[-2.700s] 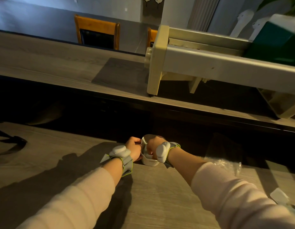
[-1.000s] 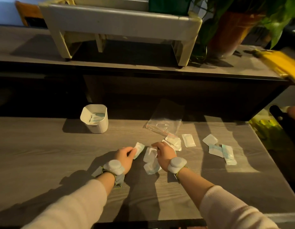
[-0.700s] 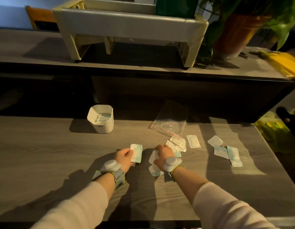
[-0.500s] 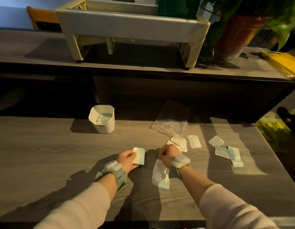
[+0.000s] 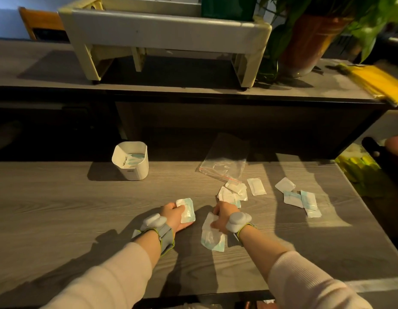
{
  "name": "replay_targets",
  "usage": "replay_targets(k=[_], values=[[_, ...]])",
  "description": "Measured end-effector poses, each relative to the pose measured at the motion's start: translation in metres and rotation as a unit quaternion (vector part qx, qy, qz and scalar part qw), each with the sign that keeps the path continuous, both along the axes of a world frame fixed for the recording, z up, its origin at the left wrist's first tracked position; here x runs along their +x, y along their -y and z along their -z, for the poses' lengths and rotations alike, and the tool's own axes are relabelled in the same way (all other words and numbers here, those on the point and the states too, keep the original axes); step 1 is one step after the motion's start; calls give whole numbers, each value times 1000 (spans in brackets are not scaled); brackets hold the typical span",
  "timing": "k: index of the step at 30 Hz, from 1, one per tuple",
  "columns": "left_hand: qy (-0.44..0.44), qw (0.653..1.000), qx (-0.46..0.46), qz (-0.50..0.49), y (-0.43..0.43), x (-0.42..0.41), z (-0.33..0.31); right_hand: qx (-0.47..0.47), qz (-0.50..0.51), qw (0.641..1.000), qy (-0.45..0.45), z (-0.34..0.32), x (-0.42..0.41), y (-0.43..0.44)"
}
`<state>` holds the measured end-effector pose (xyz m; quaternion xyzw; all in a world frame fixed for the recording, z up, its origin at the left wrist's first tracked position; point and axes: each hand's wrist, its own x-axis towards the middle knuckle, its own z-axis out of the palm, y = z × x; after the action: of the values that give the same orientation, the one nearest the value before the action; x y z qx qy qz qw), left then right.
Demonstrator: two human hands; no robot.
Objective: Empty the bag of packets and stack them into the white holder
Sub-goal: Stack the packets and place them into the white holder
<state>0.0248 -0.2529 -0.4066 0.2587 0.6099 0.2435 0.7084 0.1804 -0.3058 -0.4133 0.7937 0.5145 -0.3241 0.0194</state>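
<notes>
The white holder (image 5: 137,170) stands at the back of the wooden table with a few packets (image 5: 132,158) inside. A clear zip bag (image 5: 224,163) lies flat to its right, mouth toward me. My left hand (image 5: 174,216) holds one white and teal packet (image 5: 187,210) just above the table. My right hand (image 5: 221,217) grips a bunch of packets (image 5: 212,236) that hang down from its fingers. Loose packets lie in a small heap (image 5: 235,194) beyond my right hand, one (image 5: 256,186) beside it, and several more (image 5: 301,198) sit further right.
A raised shelf behind the table carries a cream stand (image 5: 162,25), a potted plant (image 5: 309,41) and a yellow bundle (image 5: 376,82). The table's right edge (image 5: 367,208) drops off near the far packets. Another person's hand (image 5: 396,144) shows at the right border.
My hands left the holder and came back to the loose packets. The left hand picked up one packet; the right gathered a bunch and lifted it off the table.
</notes>
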Motion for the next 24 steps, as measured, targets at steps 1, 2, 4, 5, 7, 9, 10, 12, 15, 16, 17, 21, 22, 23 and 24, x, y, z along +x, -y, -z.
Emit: replay_targets(k=[1,2,4,5,7,9,10,12,15,16,17,21,22,23,24], values=[[2,1000,-4,0,0,1,1,0,2,1000,0,-1,1,1],[6,1000,-6,1,1,2,0,-4,8,1000,2,-3,3,1],[6,1000,-12,7,2,3,-1,-10,13,1000,-5,-2,6,2],[8,1000,-15,10,2,4,-1,-15,6,1000,-15,-1,6,1],[12,1000,-21,18,3,4,-1,-2,5,999,-34,-2,8,0],[6,999,-27,26,1,5,-1,53,37,997,-49,-5,11,-4],[1,999,-28,27,0,5,0,93,53,993,-49,-8,11,-6],[-8,999,-34,23,-2,7,0,187,63,979,-50,-13,11,-12],[5,998,-55,10,-7,10,4,277,40,957,-80,-25,0,-16],[15,998,-65,11,-7,10,1,289,33,953,-90,-28,-5,-16],[33,997,-74,10,-6,10,-3,301,22,949,-95,-29,-9,-16],[90,993,-78,12,-12,13,-3,286,-51,954,-77,-22,-20,-13],[91,993,-68,14,-13,13,-4,279,-69,955,-72,-21,-21,-11],[89,994,-58,18,-13,15,-5,273,-81,956,-75,-20,-22,-10],[81,995,-46,24,-14,16,-5,274,-95,954,-79,-21,-23,-8]])
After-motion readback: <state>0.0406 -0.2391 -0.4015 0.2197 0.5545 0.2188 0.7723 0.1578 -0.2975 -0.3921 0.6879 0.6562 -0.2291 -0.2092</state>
